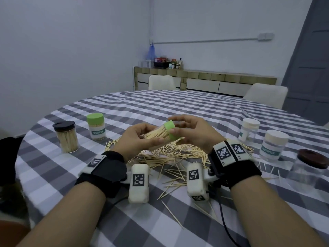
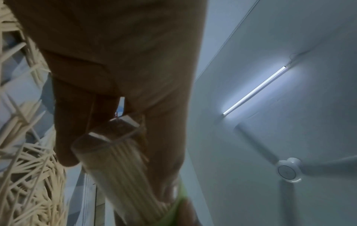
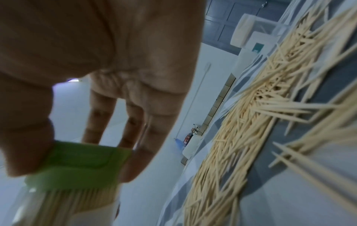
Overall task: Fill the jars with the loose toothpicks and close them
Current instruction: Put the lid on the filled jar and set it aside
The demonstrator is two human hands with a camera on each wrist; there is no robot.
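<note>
- Head view showed my left hand [image 1: 140, 138] wrapped around a clear plastic jar packed with toothpicks [image 1: 156, 135], held tilted on its side above the desk [image 1: 178, 104], which was round and covered with a grey-and-white checked cloth.
- My right hand [image 1: 192, 132] gripped the jar's green plastic lid [image 1: 171, 130], thumb on its near side and fingers curved over the far side; the lid sat on the jar's mouth, though I could not tell whether it was fully seated.
- Right wrist view confirmed my thumb and fingers around the green lid [image 3: 81, 163], with toothpick ends showing just below its rim.
- Left wrist view showed my fingers [image 2: 73, 122] curled about the jar's clear base [image 2: 115, 160].
- Beneath both hands a loose heap of pale wooden toothpicks [image 1: 170, 155] lay on the cloth, with strays scattered toward me.
- To the left stood a filled clear jar with a black lid [image 1: 66, 136] and, near it, a filled jar with a green lid and a teal label [image 1: 96, 126], both upright.
- To the right stood two see-through jars with cream lids [image 1: 261, 138], and nearer the edge a clear jar with a dark brown lid [image 1: 308, 164].
</note>
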